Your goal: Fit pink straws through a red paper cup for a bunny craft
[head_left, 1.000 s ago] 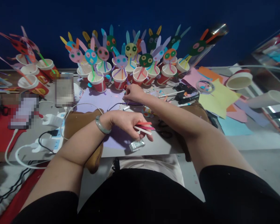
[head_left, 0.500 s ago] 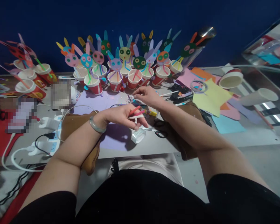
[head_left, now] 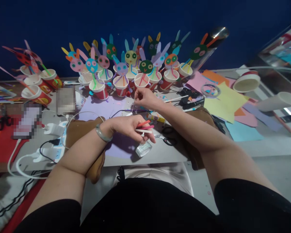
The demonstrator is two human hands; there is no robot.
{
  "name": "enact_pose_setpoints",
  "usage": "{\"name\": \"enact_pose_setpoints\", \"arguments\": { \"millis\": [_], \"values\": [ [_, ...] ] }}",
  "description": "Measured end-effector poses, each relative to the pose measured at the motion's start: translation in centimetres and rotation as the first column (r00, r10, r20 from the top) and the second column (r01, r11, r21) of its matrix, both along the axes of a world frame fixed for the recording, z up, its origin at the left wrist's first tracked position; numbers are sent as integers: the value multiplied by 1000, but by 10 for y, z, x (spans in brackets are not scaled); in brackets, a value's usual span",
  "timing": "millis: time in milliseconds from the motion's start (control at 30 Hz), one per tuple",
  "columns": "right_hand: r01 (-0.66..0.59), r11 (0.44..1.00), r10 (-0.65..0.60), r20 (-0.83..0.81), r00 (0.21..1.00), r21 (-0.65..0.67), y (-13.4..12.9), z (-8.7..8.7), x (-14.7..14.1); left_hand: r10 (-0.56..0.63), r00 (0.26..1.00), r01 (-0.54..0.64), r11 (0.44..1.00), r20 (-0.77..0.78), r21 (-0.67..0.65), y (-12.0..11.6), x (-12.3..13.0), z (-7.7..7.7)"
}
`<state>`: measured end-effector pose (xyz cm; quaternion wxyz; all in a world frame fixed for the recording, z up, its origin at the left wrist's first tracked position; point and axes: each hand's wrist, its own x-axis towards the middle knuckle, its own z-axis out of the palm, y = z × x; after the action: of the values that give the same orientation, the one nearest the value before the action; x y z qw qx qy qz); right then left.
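Observation:
My left hand (head_left: 133, 127) is closed round several red, pink and white sticks (head_left: 145, 127). Just beneath its fingers a roll of clear tape (head_left: 143, 149) rests on the table. My right hand (head_left: 145, 98) is closed in a pinch in front of the paper cups; whatever lies between its fingertips is too small to make out. Scissors (head_left: 168, 140) and a yellow glue stick (head_left: 157, 119) lie between my hands and my right forearm. Purple paper (head_left: 120, 145) is partly under my left hand. Red-and-white cups (head_left: 121, 86) holding rabbit-faced paper figures (head_left: 121, 69) stand behind.
At the left are a blurred-out phone (head_left: 27, 121), white plugs in a power strip (head_left: 59, 150), cables and black scissors (head_left: 3, 120). Coloured paper (head_left: 220, 103) and a tape roll (head_left: 210, 90) lie at the right, near two loose cups (head_left: 247, 82). Brown pads (head_left: 83, 129) lie near both forearms.
My right hand has shifted slightly left, its fingers drawn into a tighter pinch. My left hand still holds the sticks, a little lower in view. The whole scene has shifted slightly right.

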<state>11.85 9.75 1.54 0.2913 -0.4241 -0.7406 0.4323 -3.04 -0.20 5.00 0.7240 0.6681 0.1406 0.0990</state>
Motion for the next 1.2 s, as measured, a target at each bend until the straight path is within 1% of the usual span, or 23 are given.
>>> {"name": "enact_pose_setpoints", "arguments": {
  "millis": [67, 133, 167, 233, 300, 333, 400, 467, 533, 600, 667, 700, 767, 833, 900, 933, 1000, 1067, 1100, 1200],
  "values": [
    [-61, 997, 58, 58, 997, 42, 5, -1, -5, -1, 1000, 1, 1000, 6, -4, 0, 0, 3],
    [-103, 994, 99, 97, 990, 32, 7, -1, -7, -12, 1000, 12, 1000, 18, -5, 0, 0, 5],
    [-93, 995, 89, 117, 989, 31, 8, -1, -7, -21, 999, 21, 1000, 26, -6, 0, 0, 6],
    [-22, 998, 11, 152, 988, 66, 8, -1, -6, -37, 999, 38, 999, 37, -9, 0, 1, 7],
    [54, 992, -70, 148, 986, 111, 8, -2, -5, -35, 999, 36, 999, 39, -13, -1, 1, 7],
    [70, 991, -85, 132, 988, 115, 8, -3, -4, -32, 999, 33, 999, 40, -14, -1, 2, 8],
    [57, 994, -65, 85, 994, 92, 9, -4, -3, -30, 999, 30, 999, 43, -11, -1, 3, 7],
    [16, 997, -21, 58, 998, 79, 9, -4, -2, -32, 998, 33, 999, 45, -6, -1, 3, 6],
    [-11, 995, 4, 68, 998, 101, 7, -1, 0, -33, 999, 33, 999, 43, -1, -1, 3, 6],
    [7, 988, -23, 104, 994, 156, 1, 4, 4, -14, 999, 13, 1000, 52, 13, 0, 2, 5],
    [72, 978, -92, 97, 991, 194, -8, 9, 10, 46, 997, -49, 998, 66, 37, 1, -1, 5],
    [104, 978, -116, 62, 991, 182, -13, 11, 13, 97, 992, -100, 994, 76, 44, 2, -3, 6],
    [141, 987, -136, -63, 989, 78, -25, 12, 22, 212, 972, -217, 975, 101, 40, 4, -6, 6],
    [171, 983, -180, -200, 963, -63, -36, 10, 31, 331, 934, -336, 942, 132, 17, 7, -8, 4],
    [215, 963, -255, -300, 919, -160, -47, 8, 40, 435, 885, -439, 898, 165, -11, 10, -8, 0],
    [237, 955, -284, -333, 899, -175, -52, 7, 44, 477, 861, -481, 877, 176, -25, 11, -8, -2],
    [270, 952, -305, -368, 879, -145, -63, 6, 52, 544, 819, -545, 837, 182, -53, 12, -7, -6],
    [256, 962, -271, -365, 890, -91, -72, 9, 56, 599, 781, -599, 798, 176, -60, 13, -5, -10],
    [218, 973, -230, -358, 905, -76, -76, 10, 57, 627, 760, -628, 776, 172, -55, 13, -4, -11],
    [43, 997, -64, -365, 929, -66, -83, 14, 56, 704, 685, -713, 700, 186, -21, 14, 1, -12]
  ]
}}
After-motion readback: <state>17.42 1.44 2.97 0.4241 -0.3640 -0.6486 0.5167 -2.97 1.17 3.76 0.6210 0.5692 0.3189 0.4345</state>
